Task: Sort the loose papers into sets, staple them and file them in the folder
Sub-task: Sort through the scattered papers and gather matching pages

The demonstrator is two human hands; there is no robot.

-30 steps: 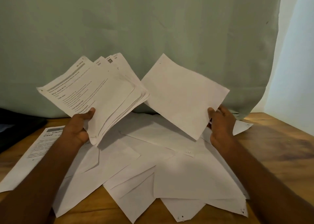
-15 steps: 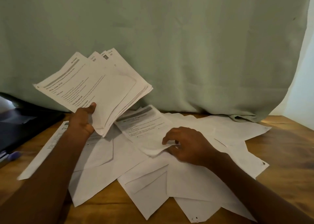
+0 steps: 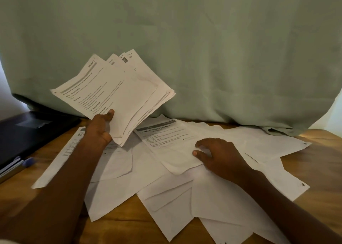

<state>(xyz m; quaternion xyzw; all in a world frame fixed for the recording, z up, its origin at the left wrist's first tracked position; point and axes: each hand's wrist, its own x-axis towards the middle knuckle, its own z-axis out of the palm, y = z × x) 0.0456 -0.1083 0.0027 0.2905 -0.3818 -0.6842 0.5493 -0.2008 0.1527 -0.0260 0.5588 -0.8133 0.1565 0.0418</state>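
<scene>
Head view: left hand (image 3: 100, 131) clamps a fanned stack (image 3: 118, 97) by its near corner, raised at 10 o'clock above the table (image 3: 314, 166). Right hand (image 3: 220, 155), fingers curled, presses the "Washing Vegetables" sheet (image 3: 172, 142) at center, thumb at its near edge. Loose papers (image 3: 185, 197) overlap around it. Sheets look light, floppy, slippery; likely best pinched at a corner. Dark folder (image 3: 35, 129) at 9 o'clock.

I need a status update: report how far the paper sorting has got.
Done: the left hand holds a fanned stack of gathered sheets. In hand: the right hand is on the "Washing Vegetables" sheet. Left: many loose papers cover the table; no stapling or filing visible yet.
</scene>
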